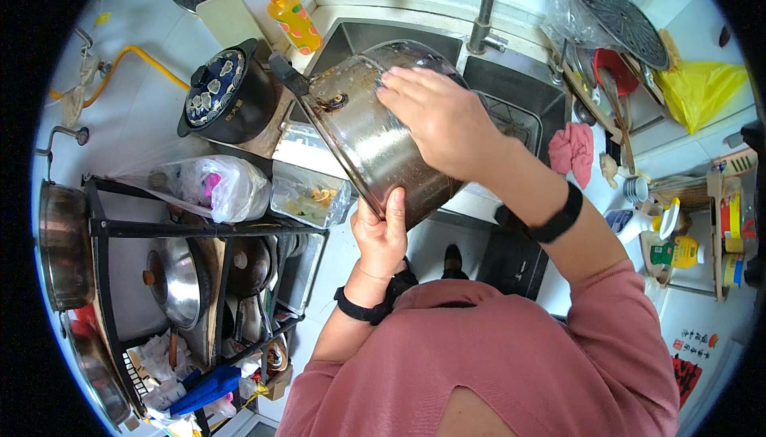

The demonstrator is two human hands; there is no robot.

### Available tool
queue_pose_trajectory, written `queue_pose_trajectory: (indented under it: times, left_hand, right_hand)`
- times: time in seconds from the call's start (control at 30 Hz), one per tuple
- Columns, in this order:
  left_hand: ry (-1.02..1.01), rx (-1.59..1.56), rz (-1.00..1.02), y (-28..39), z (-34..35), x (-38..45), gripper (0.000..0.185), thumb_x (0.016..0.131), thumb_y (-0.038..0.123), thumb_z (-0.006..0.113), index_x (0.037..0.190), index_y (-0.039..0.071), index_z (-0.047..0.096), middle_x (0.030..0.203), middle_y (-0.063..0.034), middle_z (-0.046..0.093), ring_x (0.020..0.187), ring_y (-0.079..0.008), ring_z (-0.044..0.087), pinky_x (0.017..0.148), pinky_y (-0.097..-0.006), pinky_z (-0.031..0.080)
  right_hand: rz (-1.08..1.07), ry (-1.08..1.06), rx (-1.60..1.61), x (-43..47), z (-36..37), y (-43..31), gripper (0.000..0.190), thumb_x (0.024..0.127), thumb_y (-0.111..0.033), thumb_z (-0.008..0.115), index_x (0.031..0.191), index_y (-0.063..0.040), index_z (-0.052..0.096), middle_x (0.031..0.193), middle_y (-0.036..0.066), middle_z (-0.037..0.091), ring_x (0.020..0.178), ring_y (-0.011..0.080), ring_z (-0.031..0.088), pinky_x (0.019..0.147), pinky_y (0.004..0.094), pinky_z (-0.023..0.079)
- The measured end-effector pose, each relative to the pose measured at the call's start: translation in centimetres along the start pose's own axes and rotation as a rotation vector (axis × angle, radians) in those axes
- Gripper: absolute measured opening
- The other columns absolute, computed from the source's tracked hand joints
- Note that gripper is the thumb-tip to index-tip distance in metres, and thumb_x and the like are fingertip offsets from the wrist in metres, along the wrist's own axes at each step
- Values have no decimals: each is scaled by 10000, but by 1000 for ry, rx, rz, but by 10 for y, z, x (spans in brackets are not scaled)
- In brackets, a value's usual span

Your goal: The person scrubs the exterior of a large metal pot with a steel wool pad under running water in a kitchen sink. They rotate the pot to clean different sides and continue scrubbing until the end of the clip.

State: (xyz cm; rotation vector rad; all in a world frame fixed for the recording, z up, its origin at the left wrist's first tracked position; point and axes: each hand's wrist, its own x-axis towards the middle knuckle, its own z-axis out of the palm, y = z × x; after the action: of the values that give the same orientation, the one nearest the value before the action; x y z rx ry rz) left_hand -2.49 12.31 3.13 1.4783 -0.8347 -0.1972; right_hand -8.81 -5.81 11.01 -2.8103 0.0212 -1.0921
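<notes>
A large stained metal pot [371, 132] is held tilted over the front edge of a double-bowl sink [508, 72], its rim facing left and its side turned up. One black handle [288, 75] stands out at the upper left. My left hand [383, 230] grips the pot's rim from below, thumb on the outer wall. My right hand [440, 117] lies on the pot's upper side, fingers together and bent over; whether something is under the palm is hidden. Brown residue marks the wall around the handle's rivet.
A black lidded pot [239, 108] and an orange pump bottle [293, 18] stand left of the sink. The faucet [485, 12] rises behind it. A pink cloth [571, 153] and spray bottle [637, 221] lie at right. A black rack [197, 229] holds cookware at left.
</notes>
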Motion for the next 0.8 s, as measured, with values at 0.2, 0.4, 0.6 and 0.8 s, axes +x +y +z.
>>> queue_pose_trajectory:
  times: [0.2,0.4,0.6,0.8]
  left_hand:
    - [44,-49,-19,-5,-2,0,171,992,93,655,1123,-14,628,971,-109,749,862,-159,696,798,-295,536]
    - [8,32,0,-5,-6,0,162,1001,96,643,1117,-15,621,950,-106,747,848,-153,694,774,-290,533]
    - [15,19,-3,-5,-7,1,190,999,122,653,1126,-16,621,948,-115,746,838,-168,702,771,-295,540]
    - [-7,12,17,-9,-4,-3,171,995,110,655,1107,-16,630,922,-117,744,820,-169,697,740,-310,544]
  right_hand:
    - [-40,49,-20,-18,-6,-21,356,863,-100,556,1182,28,647,1281,176,644,1260,314,592,1103,440,439]
    - [-1,-2,27,8,5,-5,328,852,-107,574,1145,15,656,1231,175,659,1203,332,615,1081,437,460]
    - [-50,77,-52,-7,-2,-17,355,856,-105,568,1178,20,653,1259,186,656,1215,325,616,1088,441,455]
    - [-5,-7,-12,15,6,-5,343,866,-118,546,1157,26,654,1220,184,672,1183,344,629,1068,440,472]
